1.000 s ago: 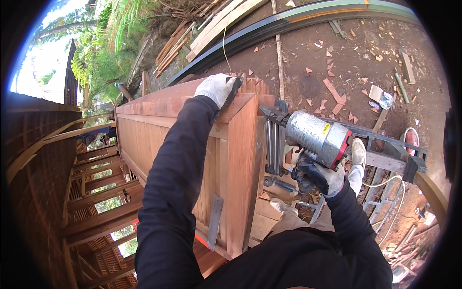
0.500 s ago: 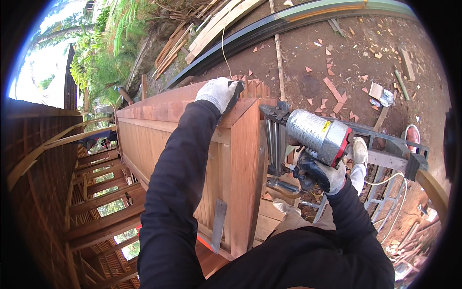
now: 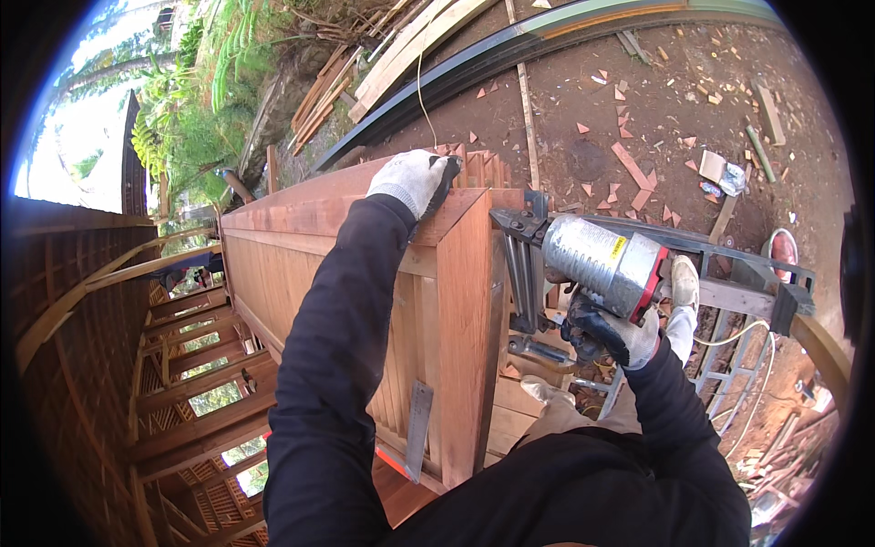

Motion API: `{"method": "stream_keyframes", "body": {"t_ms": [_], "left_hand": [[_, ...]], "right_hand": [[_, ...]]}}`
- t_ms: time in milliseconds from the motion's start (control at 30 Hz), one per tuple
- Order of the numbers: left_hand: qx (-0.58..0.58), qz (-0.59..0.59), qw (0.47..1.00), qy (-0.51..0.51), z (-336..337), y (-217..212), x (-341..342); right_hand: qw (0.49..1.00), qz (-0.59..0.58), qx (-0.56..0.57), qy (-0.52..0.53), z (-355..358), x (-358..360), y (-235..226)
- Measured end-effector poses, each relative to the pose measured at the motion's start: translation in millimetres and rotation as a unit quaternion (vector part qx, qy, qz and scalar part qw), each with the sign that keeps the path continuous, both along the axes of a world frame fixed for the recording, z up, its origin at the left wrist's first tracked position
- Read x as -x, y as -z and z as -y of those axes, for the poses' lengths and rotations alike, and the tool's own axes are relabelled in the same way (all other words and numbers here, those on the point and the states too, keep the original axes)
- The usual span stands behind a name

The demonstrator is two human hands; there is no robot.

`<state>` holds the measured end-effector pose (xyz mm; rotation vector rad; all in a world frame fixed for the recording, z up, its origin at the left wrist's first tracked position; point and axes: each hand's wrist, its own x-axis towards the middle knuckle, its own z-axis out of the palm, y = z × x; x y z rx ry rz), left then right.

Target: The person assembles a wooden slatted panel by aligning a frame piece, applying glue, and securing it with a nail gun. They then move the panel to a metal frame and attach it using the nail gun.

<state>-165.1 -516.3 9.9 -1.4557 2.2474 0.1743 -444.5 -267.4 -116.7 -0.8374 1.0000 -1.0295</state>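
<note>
In a white glove with dark fingertips, my left hand (image 3: 410,182) is wrapped over the top edge of a reddish-brown wooden panel (image 3: 310,260) near its mitred corner. My right hand (image 3: 612,330), gloved in white and black, grips the handle of a silver pneumatic nail gun (image 3: 606,260) with a red end cap. The gun lies sideways, its nose against or very close to the outer side of the panel's end post (image 3: 463,346); exact contact is hard to tell. A metal square (image 3: 417,428) leans against the panel's lower face.
Below my right hand stands a metal ladder or scaffold frame (image 3: 729,365) with a pale hose (image 3: 761,383). Wood scraps (image 3: 633,169) litter the dirt ground. Long boards (image 3: 419,55) and a dark beam (image 3: 474,77) lie beyond. Timber framing (image 3: 196,401) drops away at left.
Both hands keep their grips, and the nail gun stays at the post with barely any shift. The view has moved slightly.
</note>
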Motion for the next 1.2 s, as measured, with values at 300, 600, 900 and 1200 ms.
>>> {"method": "stream_keyframes", "body": {"t_ms": [300,600,900,1200], "left_hand": [[0.026,0.004,0.997,0.07,-7.4,-13.7,13.9],[0.043,-0.027,0.996,0.072,-7.4,-10.3,10.3],[0.014,-0.019,0.998,0.054,-7.4,-15.1,15.4],[0.021,0.005,0.997,0.08,-8.2,-17.7,17.6]], "right_hand": [[0.999,-0.031,-0.003,-0.029,1.3,1.7,9.2],[0.996,-0.049,0.066,-0.017,2.5,2.9,10.8],[0.997,-0.031,0.062,-0.029,6.9,7.2,10.6],[0.995,-0.045,0.073,-0.046,8.8,6.4,-0.8]]}}
